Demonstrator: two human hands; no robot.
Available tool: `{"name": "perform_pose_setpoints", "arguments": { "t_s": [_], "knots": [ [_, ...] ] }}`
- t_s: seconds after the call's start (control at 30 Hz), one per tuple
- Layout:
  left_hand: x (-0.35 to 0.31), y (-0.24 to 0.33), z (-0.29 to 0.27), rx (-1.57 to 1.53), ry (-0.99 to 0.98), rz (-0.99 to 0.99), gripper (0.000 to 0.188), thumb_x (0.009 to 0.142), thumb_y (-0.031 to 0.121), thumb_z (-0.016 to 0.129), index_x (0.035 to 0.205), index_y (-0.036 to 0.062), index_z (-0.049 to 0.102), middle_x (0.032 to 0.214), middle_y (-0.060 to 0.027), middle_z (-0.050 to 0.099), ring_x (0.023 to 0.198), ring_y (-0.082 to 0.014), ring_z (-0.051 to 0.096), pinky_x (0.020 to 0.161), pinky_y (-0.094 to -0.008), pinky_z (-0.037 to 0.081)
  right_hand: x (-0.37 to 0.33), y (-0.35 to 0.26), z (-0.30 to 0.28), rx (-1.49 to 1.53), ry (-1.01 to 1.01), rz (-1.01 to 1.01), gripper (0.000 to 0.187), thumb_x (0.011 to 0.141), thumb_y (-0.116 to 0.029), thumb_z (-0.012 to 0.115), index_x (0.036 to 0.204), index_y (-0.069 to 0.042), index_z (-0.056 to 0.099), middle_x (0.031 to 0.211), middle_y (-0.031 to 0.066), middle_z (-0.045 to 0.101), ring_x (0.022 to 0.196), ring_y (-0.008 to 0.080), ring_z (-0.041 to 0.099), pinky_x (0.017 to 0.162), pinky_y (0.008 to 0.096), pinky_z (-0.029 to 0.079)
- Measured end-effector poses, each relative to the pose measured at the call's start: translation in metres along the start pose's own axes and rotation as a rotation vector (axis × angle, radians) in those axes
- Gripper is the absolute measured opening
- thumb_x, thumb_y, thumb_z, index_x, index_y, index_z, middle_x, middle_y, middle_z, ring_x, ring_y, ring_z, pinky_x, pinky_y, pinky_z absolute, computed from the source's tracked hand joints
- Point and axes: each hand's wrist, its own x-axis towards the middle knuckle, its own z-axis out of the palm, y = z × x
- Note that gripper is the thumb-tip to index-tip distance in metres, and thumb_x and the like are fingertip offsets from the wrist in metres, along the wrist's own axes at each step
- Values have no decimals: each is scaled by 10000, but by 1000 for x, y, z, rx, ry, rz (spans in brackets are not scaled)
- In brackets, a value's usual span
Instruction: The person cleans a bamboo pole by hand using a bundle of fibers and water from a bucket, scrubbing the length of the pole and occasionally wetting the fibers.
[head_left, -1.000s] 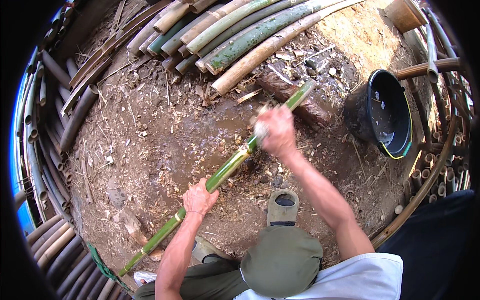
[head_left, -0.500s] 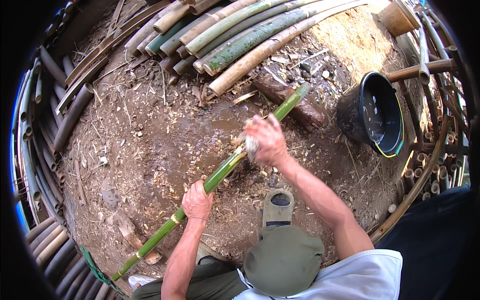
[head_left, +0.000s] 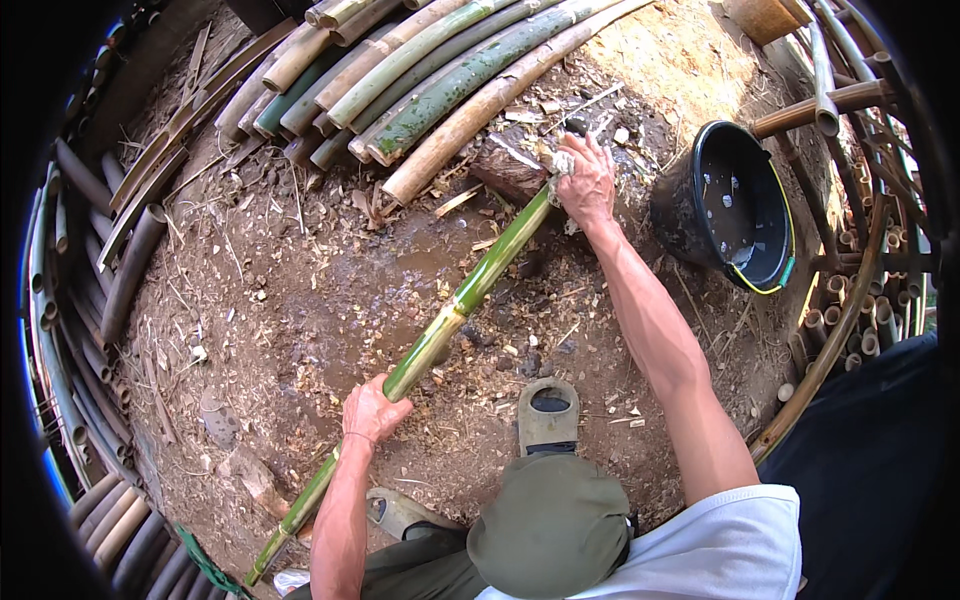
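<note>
A long green bamboo pole (head_left: 480, 285) slants from my lower left up to the far right, its surface wet and shiny, with pale rings at the joints. My left hand (head_left: 374, 412) is wrapped round its lower half. At the upper end, my right hand (head_left: 586, 185) presses a crumpled whitish rag (head_left: 561, 162) against the bamboo, the arm stretched far out. That end lies close to a short brown log (head_left: 508, 170) on the ground, and my hand and the rag cover the tip.
A black bucket (head_left: 668, 205) with water in it stands right of the pole. Cut bamboo poles (head_left: 480, 100) are stacked at the far side, with more poles (head_left: 75, 330) along the left. Wood chips litter the dirt floor (head_left: 290, 260). A bamboo rack (head_left: 840, 180) stands at the right.
My right hand has slid with the rag up the bamboo, from near its middle to the far end. My left hand still grips the lower half.
</note>
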Motion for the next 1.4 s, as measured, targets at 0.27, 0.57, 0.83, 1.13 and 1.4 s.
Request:
{"name": "perform_pose_setpoints", "arguments": {
  "t_s": [0.27, 0.57, 0.83, 1.13, 1.4],
  "knots": [
    [14, -25, -4, -193, -233, 46, 442, 644, 327, 711, 980, 41, 696, 702, -160, 672, 630, -272, 672, 662, -398, 534, 20, -3, -12, -40, -99, 120, 380, 818, 5, 581, 1192, -5, 647, 1323, 155, 623, 1280, 295, 550, 1134, 430, 373],
    [-16, -36, 15, 15, 414, 411, 524, 743, 407, 829, 1085, 45, 667, 994, -149, 686, 889, -307, 687, 754, -422, 556, 85, 54, -215, -117, -45, 393, 459, 886, -168, 629, 1342, -196, 582, 981, 161, 728, 893, 300, 708, 825, 428, 556],
    [-35, -10, -15, -107, 38, 349, 485, 917, 455, 617, 1137, 23, 625, 993, -208, 686, 911, -394, 672, 805, -467, 519, -44, 232, -186, -532, -580, 647, 643, 767, -311, 771, 1311, -31, 573, 1219, 211, 662, 1152, 302, 622, 951, 409, 501],
    [-11, -3, 8, 138, 38, 317, 734, 771, 698, 684, 1201, 124, 527, 895, -216, 709, 877, -416, 694, 815, -517, 537, -18, 143, -266, 1186, -264, 778, 405, 832, -375, 657, 1056, -39, 675, 945, 88, 711, 862, 178, 683, 823, 352, 571],
    [-9, 12, 17, 235, 67, 212, 484, 817, 495, 678, 1101, 116, 577, 849, -201, 715, 824, -401, 697, 747, -508, 547, -6, 29, -125, 488, -376, 39, 246, 801, -158, 706, 1043, -177, 668, 905, 58, 663, 920, 174, 640, 908, 357, 564]
  ]
}}
